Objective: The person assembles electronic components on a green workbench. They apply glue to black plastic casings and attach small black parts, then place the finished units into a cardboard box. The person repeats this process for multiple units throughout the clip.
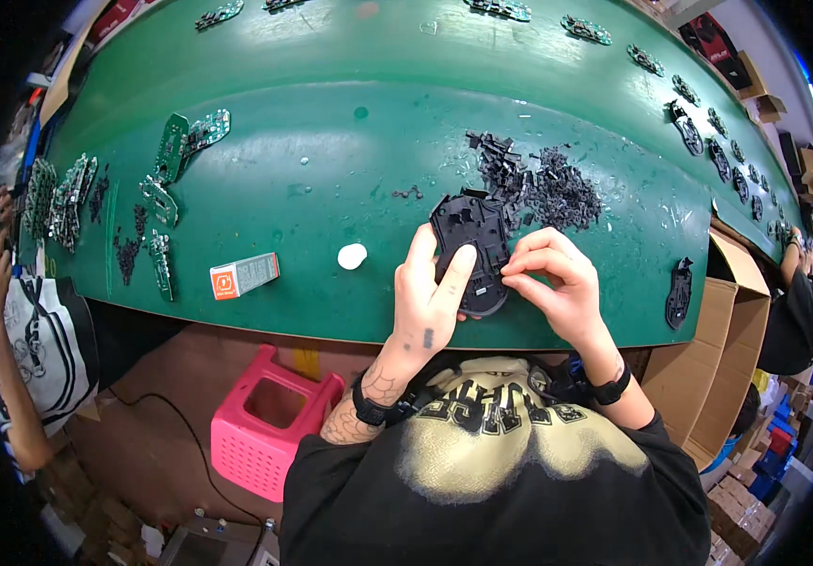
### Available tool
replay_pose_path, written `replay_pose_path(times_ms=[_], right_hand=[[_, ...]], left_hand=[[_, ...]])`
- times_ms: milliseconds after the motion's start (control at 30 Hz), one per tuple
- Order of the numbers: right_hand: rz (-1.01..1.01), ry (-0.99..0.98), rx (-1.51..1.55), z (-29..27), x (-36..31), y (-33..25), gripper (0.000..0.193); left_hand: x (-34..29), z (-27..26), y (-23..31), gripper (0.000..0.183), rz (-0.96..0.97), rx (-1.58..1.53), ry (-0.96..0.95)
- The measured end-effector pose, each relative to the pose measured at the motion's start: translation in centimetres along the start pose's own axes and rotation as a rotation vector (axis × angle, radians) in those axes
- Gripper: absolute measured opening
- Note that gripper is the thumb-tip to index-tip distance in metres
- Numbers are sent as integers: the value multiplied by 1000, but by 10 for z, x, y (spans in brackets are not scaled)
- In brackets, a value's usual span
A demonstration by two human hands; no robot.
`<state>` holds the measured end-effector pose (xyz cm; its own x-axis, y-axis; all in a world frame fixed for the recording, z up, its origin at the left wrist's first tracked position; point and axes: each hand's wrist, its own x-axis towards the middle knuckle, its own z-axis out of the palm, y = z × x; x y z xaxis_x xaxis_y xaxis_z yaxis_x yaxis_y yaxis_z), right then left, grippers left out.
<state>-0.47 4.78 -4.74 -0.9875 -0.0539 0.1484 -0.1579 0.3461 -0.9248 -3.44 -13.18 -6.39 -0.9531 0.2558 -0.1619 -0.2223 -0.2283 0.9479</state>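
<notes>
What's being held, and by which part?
The left hand holds a black plastic shell by its left side; whether the right hand holds anything is unclear.

This looks like an electronics assembly workshop. Circuit boards lie at left on a green worktop; an open cardboard carton stands at right.

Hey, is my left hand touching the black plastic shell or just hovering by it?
Touching. The head view shows the left hand gripping the black plastic shell, thumb lying across its upward-facing side.
</notes>
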Motion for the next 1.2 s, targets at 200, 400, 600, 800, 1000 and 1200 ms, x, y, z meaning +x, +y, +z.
replay_pose_path(times_ms=[200,400,600,800,1000,1200], right_hand=[[-19,-25,-74,-1,2,-3,17],[69,-14,58,-2,-2,2,16],[57,14,52,3,-3,5,15],[-4,-64,-65,-5,1,0,14],[50,-100,-120,-2,0,-11,15],[352,-165,59,-4,7,-20,23]], left_hand=[[0,0,2,26,4,46,-5],[0,0,5,26,-29,67,-16],[-1,1,3,27,-7,56,-6],[0,0,2,27,26,103,-26],[-3,1,11,27,-30,176,-36],[-5,-4,-1,28,79,192,-52]])
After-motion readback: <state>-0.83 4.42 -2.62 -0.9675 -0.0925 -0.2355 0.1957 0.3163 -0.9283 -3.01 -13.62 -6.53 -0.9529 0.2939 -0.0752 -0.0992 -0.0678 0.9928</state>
